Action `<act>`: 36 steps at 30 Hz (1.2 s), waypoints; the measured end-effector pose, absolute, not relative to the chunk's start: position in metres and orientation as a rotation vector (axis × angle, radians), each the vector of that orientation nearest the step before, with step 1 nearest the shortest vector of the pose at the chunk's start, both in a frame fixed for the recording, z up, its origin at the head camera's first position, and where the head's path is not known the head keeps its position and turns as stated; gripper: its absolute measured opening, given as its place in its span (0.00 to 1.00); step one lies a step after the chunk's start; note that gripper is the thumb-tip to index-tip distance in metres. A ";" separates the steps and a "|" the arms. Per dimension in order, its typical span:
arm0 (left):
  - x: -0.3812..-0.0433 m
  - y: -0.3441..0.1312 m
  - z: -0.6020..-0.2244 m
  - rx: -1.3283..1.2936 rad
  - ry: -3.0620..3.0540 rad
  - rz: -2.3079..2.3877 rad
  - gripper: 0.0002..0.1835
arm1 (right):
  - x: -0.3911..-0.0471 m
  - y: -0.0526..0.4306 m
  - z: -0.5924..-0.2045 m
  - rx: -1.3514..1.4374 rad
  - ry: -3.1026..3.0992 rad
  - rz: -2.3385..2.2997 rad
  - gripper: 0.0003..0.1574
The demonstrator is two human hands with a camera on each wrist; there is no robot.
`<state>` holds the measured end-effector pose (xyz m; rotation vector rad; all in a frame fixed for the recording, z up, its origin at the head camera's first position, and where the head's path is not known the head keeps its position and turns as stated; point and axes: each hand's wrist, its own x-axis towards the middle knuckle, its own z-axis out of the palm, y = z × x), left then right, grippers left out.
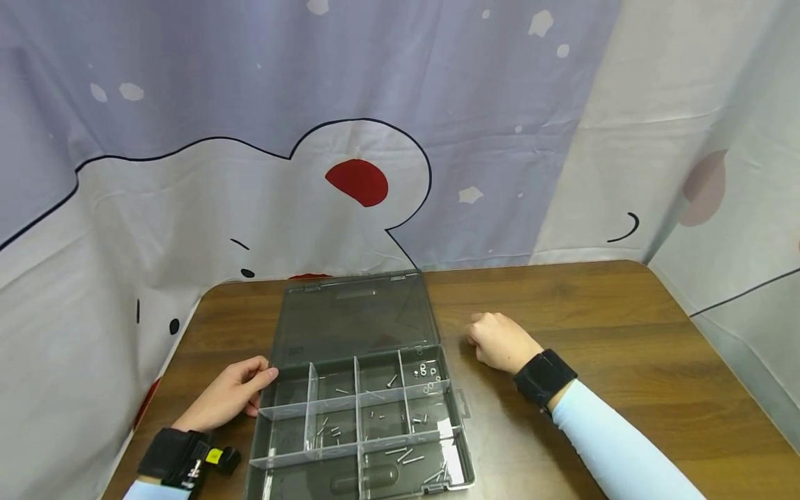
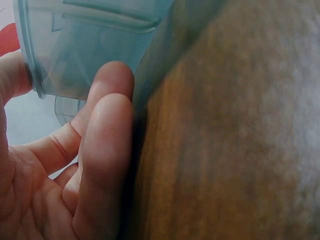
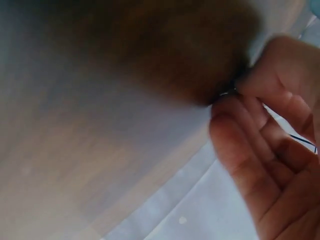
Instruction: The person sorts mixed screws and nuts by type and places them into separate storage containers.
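Observation:
A transparent grey compartment box lies on the table with its lid folded back. My left hand grips the box's left wall, thumb over the rim; in the left wrist view the fingers lie against its outer side. Small nuts sit in the far right compartment. Screws of several lengths lie in other compartments. To the right of the box, my right hand is low over the table. Its thumb and fingertip pinch a small shiny piece, mostly hidden; its kind cannot be told.
The brown wooden table extends to the right of the box. A patterned cloth hangs behind the table and along its sides. A clasp juts from the box's right side.

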<state>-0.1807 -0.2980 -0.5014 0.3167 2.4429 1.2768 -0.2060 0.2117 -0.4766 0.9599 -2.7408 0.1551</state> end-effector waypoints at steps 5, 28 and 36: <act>-0.180 -0.298 -0.501 0.318 2.444 1.272 0.23 | -0.199 0.207 -0.473 0.940 -2.811 0.268 0.17; -0.180 -0.298 -0.501 0.306 2.455 1.265 0.23 | -0.142 0.058 -0.396 1.554 -2.447 0.340 0.12; -0.181 -0.296 -0.502 0.335 2.443 1.275 0.21 | -0.133 0.020 -0.389 1.687 -2.379 0.333 0.10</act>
